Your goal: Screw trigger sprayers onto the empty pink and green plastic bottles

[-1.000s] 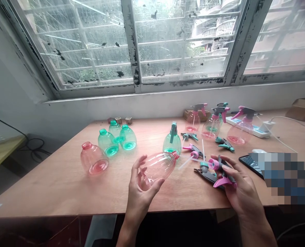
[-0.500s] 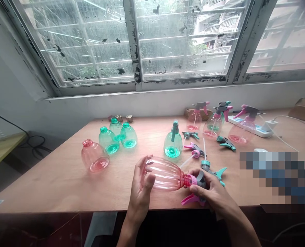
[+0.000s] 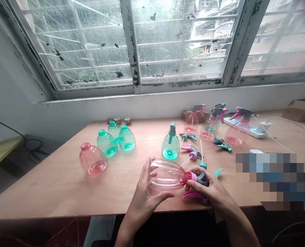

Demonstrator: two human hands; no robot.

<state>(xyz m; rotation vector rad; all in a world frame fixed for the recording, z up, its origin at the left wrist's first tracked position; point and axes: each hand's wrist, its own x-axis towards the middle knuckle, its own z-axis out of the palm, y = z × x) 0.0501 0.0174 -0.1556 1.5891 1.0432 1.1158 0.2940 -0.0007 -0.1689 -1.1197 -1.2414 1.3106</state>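
Note:
A clear pink spray bottle (image 3: 168,175) lies sideways above the table's front edge, its neck pointing right. My left hand (image 3: 146,192) cups the base, fingers behind it and thumb stretched out below. The pink collar and grey body of the spray head (image 3: 202,178) are gripped by my right hand (image 3: 211,190), at the bottle's neck. Its pink trigger (image 3: 192,194) hangs downward. Just beyond my right hand lies a loose green-and-grey spray head (image 3: 203,165), partly covered by that hand. A pink-and-grey spray head (image 3: 193,155) with a tube rests behind the bottle.
At left stand several uncapped bottles, one pink (image 3: 93,159) and the others green (image 3: 106,144). A green bottle with its spray head (image 3: 170,145) stands mid-table. Assembled sprayers (image 3: 236,132), a power strip (image 3: 250,129) and a cardboard box (image 3: 300,109) are at back right. A pixelated patch hides the right front.
My left thumb has moved off the bottle's side and now stretches out beneath it. The right hand keeps its hold on the spray head. The whole view has shifted slightly.

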